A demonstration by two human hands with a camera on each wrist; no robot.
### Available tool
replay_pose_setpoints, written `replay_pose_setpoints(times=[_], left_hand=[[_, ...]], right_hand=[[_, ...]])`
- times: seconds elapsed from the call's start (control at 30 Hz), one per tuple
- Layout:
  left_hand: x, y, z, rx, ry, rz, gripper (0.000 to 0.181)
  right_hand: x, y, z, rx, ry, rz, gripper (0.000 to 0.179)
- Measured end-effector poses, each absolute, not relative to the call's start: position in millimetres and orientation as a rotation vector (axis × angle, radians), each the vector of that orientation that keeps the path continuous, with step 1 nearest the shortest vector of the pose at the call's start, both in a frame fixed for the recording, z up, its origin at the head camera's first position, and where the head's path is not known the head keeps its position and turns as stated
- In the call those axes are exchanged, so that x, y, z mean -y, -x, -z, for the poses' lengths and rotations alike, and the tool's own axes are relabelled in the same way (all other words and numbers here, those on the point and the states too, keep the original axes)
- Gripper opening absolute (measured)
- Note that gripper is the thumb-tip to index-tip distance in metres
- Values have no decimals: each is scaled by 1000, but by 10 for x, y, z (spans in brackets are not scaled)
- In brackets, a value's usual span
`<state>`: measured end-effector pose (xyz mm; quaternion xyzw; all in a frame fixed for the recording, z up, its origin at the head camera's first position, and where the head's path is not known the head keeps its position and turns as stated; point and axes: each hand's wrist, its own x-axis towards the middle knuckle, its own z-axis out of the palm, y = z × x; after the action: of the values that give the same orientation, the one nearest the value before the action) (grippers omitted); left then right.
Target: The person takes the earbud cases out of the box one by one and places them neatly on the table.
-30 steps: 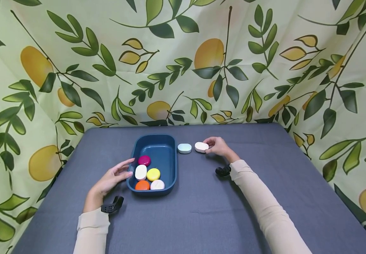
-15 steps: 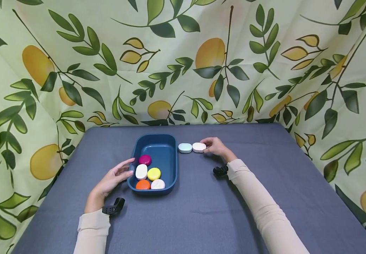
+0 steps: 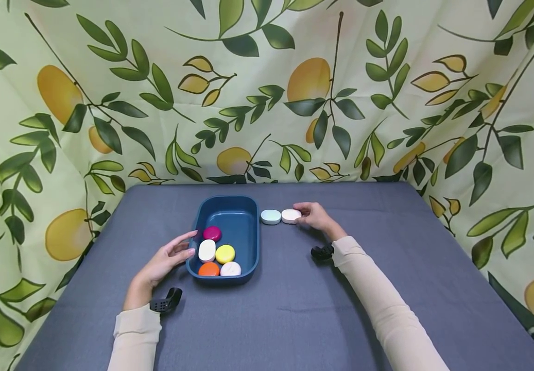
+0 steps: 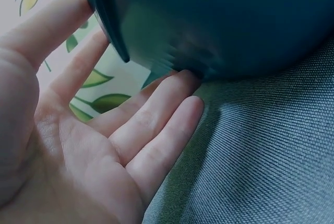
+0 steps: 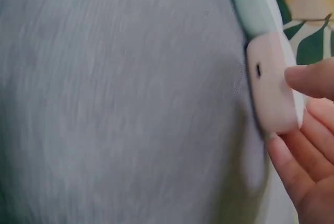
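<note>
Flanking the blue tray (image 3: 239,224), two hands work: left of it, the left hand (image 3: 168,258) touches its wall with loose, parted fingers; right of it, the right hand (image 3: 315,216) pinches the pink-white case (image 3: 290,216) by its outer end, long axis pointing trayward, the pale-blue case (image 3: 271,217) between.

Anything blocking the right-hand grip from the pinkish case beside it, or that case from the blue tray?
Nothing visible separates the right-hand grip from the pinkish case; the pale blue case stands between that case and the blue tray.
</note>
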<state>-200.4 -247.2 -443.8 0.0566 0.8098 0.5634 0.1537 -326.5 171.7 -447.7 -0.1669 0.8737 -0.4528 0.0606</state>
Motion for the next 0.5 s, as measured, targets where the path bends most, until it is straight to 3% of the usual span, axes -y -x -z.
replay_pose_setpoints(times=[0.3,0.5], left_hand=[[2469,1998,4443,-2328,-155,-1614,61],[2461,2003,4440,-2323,-146,-1616,61]], right_hand=[[-1551,3121,4309,-2738,325,1566,49],[-1384,2985,4206,-2623,464,1651,47]])
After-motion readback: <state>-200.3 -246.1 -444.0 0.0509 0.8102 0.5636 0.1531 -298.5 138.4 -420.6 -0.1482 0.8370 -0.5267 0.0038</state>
